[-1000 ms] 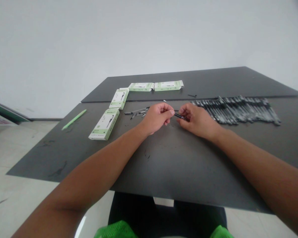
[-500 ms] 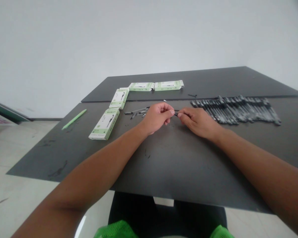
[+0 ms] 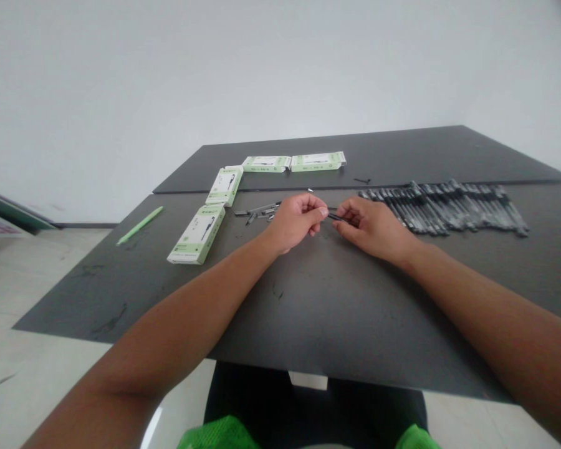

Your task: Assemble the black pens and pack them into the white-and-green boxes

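Observation:
My left hand [image 3: 300, 218], over the middle of the table, pinches one end of a thin black pen [image 3: 339, 217] between thumb and fingertips. Its far end runs into my right hand [image 3: 365, 226], whose fingers curl loosely around it, thumb below. Part of the pen is hidden by the fingers of both hands. Just left of my left hand lie several loose pen parts [image 3: 262, 212], clear and dark. To the right of my right hand, a long row of black, clear-barrelled pens [image 3: 453, 209] lies side by side.
Green-and-white pen boxes [image 3: 197, 234] form an angled line at the left and back of the dark table [image 3: 308, 312]. A light green pen [image 3: 140, 225] lies near the left edge. A small black piece [image 3: 362, 180] rests behind the pens, by the table seam.
My right fingers have loosened and parted a little, and more of the black pen shows between them. My left hand has stayed in place.

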Demonstrator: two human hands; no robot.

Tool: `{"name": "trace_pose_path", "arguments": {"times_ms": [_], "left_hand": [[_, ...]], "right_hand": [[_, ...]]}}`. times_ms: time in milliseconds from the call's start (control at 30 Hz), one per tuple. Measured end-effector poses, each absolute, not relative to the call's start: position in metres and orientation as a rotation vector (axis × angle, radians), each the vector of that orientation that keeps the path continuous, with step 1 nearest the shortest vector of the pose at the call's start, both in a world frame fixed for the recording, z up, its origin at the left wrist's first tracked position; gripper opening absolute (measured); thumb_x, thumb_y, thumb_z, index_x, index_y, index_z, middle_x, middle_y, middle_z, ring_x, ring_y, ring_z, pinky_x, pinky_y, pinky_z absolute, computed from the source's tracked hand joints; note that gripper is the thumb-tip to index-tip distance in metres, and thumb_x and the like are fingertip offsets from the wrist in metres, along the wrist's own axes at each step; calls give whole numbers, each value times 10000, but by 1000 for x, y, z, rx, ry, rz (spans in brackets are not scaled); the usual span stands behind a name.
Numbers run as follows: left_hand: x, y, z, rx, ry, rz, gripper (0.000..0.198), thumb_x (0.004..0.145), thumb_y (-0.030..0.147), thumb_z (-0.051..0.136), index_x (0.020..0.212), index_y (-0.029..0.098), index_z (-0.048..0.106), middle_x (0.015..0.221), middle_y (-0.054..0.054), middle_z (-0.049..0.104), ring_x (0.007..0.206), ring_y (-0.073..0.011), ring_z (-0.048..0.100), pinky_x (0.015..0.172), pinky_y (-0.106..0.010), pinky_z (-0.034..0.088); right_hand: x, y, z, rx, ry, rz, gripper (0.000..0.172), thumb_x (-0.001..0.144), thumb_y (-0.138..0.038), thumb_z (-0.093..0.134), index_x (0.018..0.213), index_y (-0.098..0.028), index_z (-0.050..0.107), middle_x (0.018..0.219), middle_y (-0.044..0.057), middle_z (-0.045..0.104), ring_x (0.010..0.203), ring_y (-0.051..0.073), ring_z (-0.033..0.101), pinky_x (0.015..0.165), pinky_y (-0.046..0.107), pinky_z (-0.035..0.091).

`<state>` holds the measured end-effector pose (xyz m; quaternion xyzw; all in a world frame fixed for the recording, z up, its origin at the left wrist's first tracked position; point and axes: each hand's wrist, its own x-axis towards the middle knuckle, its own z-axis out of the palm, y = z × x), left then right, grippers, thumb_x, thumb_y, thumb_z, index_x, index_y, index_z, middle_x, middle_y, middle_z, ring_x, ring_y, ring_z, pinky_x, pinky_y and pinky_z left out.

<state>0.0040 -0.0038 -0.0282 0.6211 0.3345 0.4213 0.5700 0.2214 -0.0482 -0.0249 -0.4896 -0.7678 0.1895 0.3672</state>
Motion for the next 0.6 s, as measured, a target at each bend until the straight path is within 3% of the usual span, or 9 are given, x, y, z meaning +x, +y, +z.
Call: {"name": "trace_pose_path", "arguments": {"times_ms": [267,600], "left_hand": [[3,-4,-28,1459,788,978,148,945,220,837,928,143,711,696,32,657,543,-69,578,536,-203,487],[3,-2,-28,1323,734,971,140,896,228,791,994,141,740,727,1,699,549,-106,631,509,-226,497]], "right_hand": [[220,-51,-16,-1226,-2081,432,302,1083,-392,567,869,-233,709,810,48,756,745,219,651,721,356,445],[219,-53,-18,-1261,-1986,454,149,977,-373,706,948,-228,690,784,31,731,686,205,642,669,345,473]]}}
